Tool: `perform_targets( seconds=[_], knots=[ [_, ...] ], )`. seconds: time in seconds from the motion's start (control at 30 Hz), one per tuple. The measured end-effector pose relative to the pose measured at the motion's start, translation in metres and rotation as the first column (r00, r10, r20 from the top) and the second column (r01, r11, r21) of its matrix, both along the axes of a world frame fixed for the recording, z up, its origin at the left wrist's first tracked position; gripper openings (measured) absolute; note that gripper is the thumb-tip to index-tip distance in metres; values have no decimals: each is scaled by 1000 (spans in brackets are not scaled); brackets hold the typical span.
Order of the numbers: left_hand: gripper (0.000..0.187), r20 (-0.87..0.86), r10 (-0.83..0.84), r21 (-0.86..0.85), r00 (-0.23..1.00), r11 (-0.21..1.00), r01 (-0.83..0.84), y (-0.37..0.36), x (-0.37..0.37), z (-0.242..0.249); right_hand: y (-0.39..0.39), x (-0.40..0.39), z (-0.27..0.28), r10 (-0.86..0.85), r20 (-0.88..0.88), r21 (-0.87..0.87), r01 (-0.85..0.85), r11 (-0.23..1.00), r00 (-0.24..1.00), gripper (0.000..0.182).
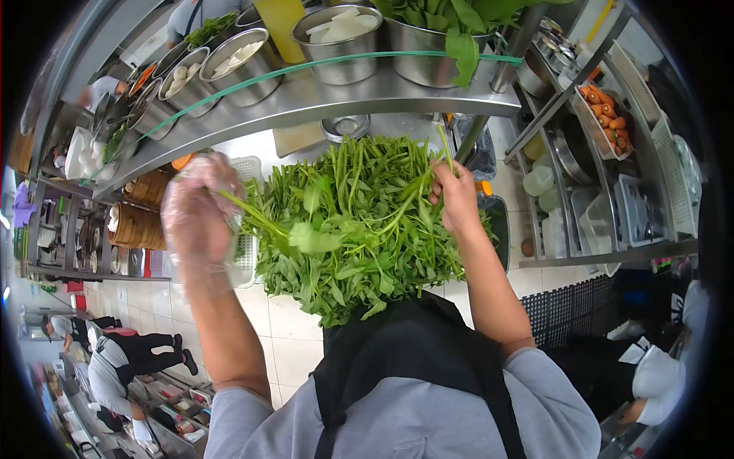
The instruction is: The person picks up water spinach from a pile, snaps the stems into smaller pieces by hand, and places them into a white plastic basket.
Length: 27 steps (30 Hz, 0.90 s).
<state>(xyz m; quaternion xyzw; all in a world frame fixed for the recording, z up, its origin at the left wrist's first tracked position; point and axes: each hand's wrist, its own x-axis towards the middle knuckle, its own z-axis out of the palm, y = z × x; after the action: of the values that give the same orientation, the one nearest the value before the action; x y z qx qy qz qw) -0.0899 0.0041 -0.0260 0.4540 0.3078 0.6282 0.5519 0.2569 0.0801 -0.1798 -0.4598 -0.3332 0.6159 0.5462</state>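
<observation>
A large heap of leafy green vegetables [352, 252] fills the middle of the view, stems toward the back and leaves toward the apron. My left hand [200, 210], in a clear plastic glove and blurred by motion, is closed on pale green stems [264, 218] at the heap's left side. Bare and pinched, my right hand [453, 191] holds a thin green stem [446, 144] at the heap's right edge. Beside my left hand, a white perforated basket [247, 260] is partly hidden by the hand and the leaves.
Above the heap runs a steel shelf [321, 107] with metal containers [336, 65] of cut food. A basket of carrots [604, 122] sits on the right rack. Other people [115, 371] stand at the lower left, and another person [657, 375] at the lower right.
</observation>
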Motion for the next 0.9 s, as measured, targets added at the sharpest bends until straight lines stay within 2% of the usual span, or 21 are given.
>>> perform_targets(
  seconds=[0.03,0.1,0.13,0.17,0.27,0.3,0.37,0.4,0.43,0.47,0.5,0.57,0.6,0.63,0.67,0.7,0.77,0.8,0.83,0.9],
  knots=[
    [24,-12,77,-6,997,997,-77,-8,0,15,2,0,-2,10,-1,3,-10,1000,1000,23],
    [24,-41,65,92,997,994,-61,-15,-14,28,4,1,-11,82,309,-122,-46,991,948,31],
    [25,-74,213,102,974,973,-205,-18,-10,28,8,3,-19,140,346,-145,-95,985,928,47],
    [27,-105,355,116,929,932,-343,-20,-3,29,12,3,-28,140,347,-144,-95,985,927,47],
    [29,-336,179,111,925,982,-150,-18,-1,8,24,0,-49,174,637,-154,-98,983,751,70],
    [30,-489,145,-25,860,983,-180,-22,4,-1,26,1,-53,174,637,-153,-98,983,751,70],
    [27,-793,232,66,564,952,-299,-23,48,-43,30,8,-65,-54,817,55,16,998,574,68],
    [31,-914,45,-17,404,989,-149,-23,65,-48,34,14,-76,-54,818,58,10,998,572,68],
    [31,-878,-199,-280,435,951,-131,-25,85,-57,37,22,-89,-72,784,69,28,997,617,66],
    [31,-933,-273,-299,235,951,-78,-22,95,-69,38,24,-95,-89,746,77,48,996,660,65],
    [30,-983,-60,-65,172,998,-24,-26,94,-119,35,23,-89,-87,747,77,44,996,660,65],
    [31,-1000,-16,-16,1,1000,7,-26,101,-132,26,22,-67,144,611,-249,16,968,778,63],
    [31,-1000,-17,-17,3,1000,16,-25,102,-128,25,25,-69,149,488,-273,-12,962,860,56],
    [31,-994,-71,-73,88,997,-22,-25,101,-122,24,28,-71,140,490,-274,0,962,861,56],
    [32,-977,-123,-134,174,989,-55,-26,102,-110,24,31,-73,97,397,-300,29,954,912,50],
    [32,-977,-126,-136,174,990,-47,-26,102,-101,24,33,-78,52,300,-325,51,944,953,44],
    [27,-976,-126,-144,176,985,-93,-24,98,-85,27,38,-81,89,264,-368,15,930,960,38],
    [21,-969,-13,-29,247,998,-59,-24,93,-92,24,39,-80,133,252,-385,-27,922,958,37],
    [21,-970,-13,-28,244,998,-57,-23,91,-92,21,40,-80,176,240,-404,-67,912,955,37],
    [17,-933,116,132,341,991,23,-24,93,-81,18,40,-73,220,214,-411,-117,904,952,36]
  ],
)
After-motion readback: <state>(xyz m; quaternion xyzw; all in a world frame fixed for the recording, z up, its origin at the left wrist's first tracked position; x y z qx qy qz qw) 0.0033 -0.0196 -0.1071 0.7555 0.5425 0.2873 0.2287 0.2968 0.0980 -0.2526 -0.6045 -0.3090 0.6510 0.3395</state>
